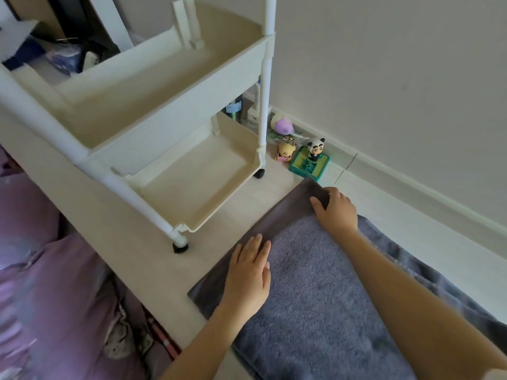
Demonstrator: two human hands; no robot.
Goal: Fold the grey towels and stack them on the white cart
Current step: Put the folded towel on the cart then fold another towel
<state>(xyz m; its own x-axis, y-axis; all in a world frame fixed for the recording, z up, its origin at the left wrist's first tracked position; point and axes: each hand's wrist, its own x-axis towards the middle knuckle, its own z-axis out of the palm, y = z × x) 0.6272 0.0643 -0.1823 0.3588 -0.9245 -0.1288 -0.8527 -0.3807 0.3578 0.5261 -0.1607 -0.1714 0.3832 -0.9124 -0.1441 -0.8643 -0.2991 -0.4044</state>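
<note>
A grey towel (315, 283) lies spread on the floor (274, 174), its smooth dark border along the edge nearest the white cart (153, 105). The left hand (248, 272) rests flat on that border with fingers spread. The right hand (336, 208) pinches the towel's far corner, thumb on top. The cart's trays are bare. Small toy figures (301, 152) stand by the wall.
</note>
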